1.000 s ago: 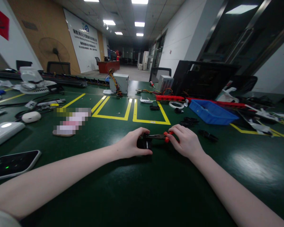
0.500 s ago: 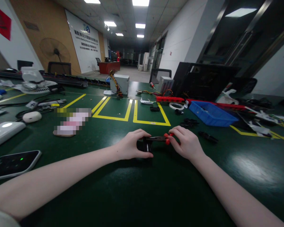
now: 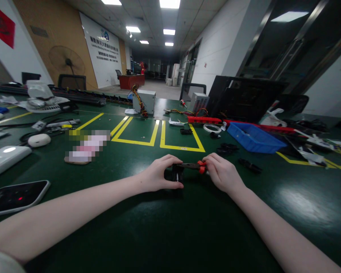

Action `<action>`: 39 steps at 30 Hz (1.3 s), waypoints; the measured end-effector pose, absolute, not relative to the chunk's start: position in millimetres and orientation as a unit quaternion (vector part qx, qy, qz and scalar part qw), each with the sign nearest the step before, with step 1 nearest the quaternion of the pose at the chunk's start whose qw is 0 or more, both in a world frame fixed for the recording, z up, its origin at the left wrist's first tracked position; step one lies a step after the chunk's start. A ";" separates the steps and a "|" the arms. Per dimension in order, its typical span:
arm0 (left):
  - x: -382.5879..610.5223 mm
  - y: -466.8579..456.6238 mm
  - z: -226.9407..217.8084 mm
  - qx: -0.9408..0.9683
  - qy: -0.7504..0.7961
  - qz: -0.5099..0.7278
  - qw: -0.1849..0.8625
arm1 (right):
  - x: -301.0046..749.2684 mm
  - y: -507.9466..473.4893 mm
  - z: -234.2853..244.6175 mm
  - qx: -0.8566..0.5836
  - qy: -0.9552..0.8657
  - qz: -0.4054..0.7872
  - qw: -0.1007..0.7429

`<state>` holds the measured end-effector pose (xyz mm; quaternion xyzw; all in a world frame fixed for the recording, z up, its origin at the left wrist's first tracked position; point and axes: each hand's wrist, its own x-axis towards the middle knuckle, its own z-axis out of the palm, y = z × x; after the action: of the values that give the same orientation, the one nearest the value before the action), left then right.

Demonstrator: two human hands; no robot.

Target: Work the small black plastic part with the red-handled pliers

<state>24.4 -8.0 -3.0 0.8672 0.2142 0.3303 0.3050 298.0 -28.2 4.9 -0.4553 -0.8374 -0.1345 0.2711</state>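
Observation:
Between the thumb and fingers of my left hand is a small black part, held just above or on the green table; its exact kind is too dark to make out. My right hand is closed round the red handles of long-nose pliers. The pliers point left, and their dark jaws reach the upper edge of the black part, near my left fingertips. Whether the jaws grip it cannot be seen clearly.
A blue tray stands to the right, with black cable bundles before it. Beyond my hands are yellow tape outlines and a metal power supply box. A dark-screened device lies by my left forearm.
My right hand has closed further round the pliers' handles, which have drawn together. The left hand and the black part stay almost in place. The device's light went from green to red.

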 end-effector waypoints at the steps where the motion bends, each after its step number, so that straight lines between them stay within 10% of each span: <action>1: 24.3 -7.3 -3.7 0.867 0.214 0.332 0.304 | 297.8 -28.1 4.6 -0.456 -0.837 -0.133 0.270; 39: 21.7 -9.3 8.8 0.838 0.226 0.357 0.345 | 296.0 -25.8 5.7 -0.436 -0.839 -0.152 0.287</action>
<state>21.7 -9.3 8.8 0.8381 0.2257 0.3574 0.3448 296.0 -25.8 5.7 -0.4358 -0.8393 -0.1516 0.2874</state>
